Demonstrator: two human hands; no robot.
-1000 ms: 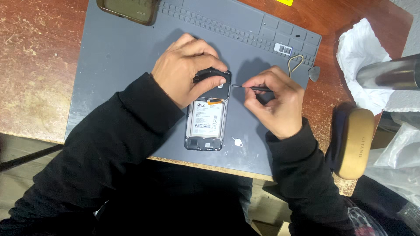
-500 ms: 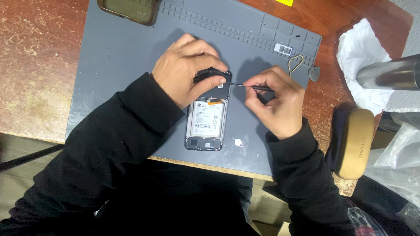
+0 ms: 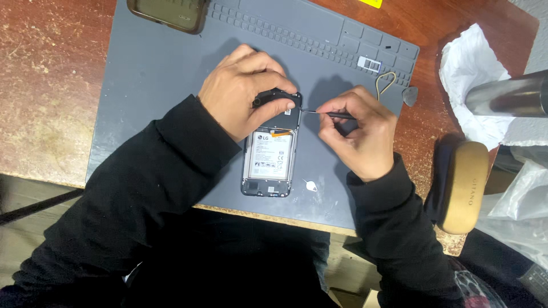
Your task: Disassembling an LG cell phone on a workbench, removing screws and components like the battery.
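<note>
An opened smartphone [image 3: 270, 162] lies back-up on a grey work mat [image 3: 154, 74], its white battery exposed. My left hand [image 3: 242, 91] presses on the phone's top end and grips a black cover piece [image 3: 278, 98] there. My right hand [image 3: 359, 131] pinches a thin black tool [image 3: 331, 114], a small screwdriver or pick. Its metal tip points left and meets the phone's upper right edge.
Another phone [image 3: 168, 12] lies face-down at the mat's top left. A SIM pin [image 3: 311, 184], a wire loop [image 3: 386, 82] and a grey pick [image 3: 410, 96] lie on the mat. Right of it: crumpled white paper [image 3: 471, 63], a metal cylinder [image 3: 508, 94], a tan case [image 3: 465, 185].
</note>
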